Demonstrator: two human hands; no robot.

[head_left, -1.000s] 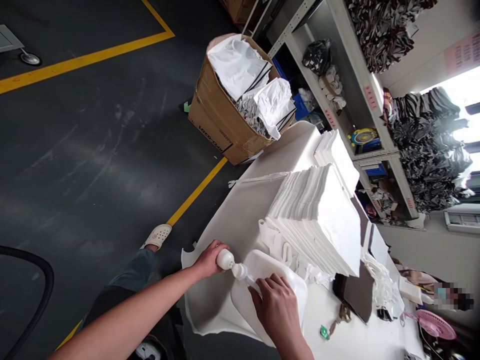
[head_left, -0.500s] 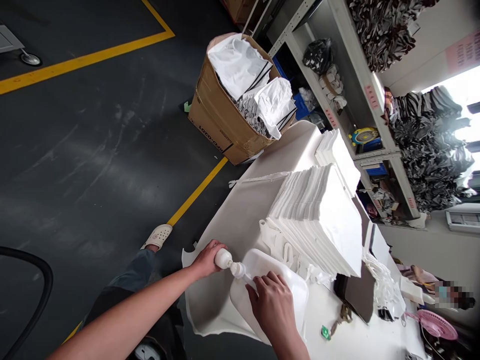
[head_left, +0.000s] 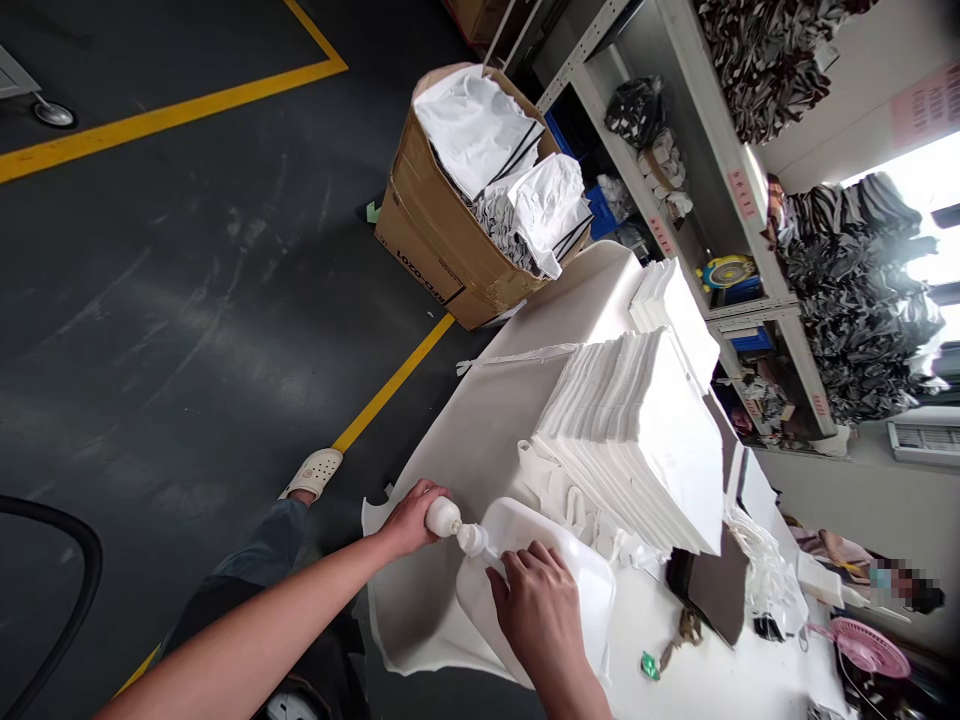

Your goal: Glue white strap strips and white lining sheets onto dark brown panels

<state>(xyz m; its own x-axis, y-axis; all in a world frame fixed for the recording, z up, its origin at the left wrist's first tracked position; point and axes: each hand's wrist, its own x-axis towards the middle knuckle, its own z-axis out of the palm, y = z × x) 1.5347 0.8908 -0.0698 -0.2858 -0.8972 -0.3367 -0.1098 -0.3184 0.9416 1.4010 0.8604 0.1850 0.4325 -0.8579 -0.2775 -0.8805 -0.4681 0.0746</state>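
Observation:
My left hand [head_left: 409, 517] is closed around the round white knob of a small white tool [head_left: 454, 525] at the near edge of the table. Its tip rests at the rim of a flat white piece [head_left: 581, 575] that lies on the white table cover [head_left: 487, 420]. My right hand [head_left: 538, 610] lies on that piece with fingers curled, pressing it down beside the tool's tip. Just behind stands a tall stack of folded white pieces [head_left: 645, 430].
A second white stack [head_left: 675, 305] lies further back. An open cardboard box [head_left: 457, 230] of white fabric stands on the dark floor. Metal shelves [head_left: 720, 200] with dark bundles run along the right. A pink fan [head_left: 866, 650] and small clips [head_left: 649, 665] lie on the table's near right.
Both hands and the tool have slid slightly toward the near left along the piece's edge. Nothing else moved.

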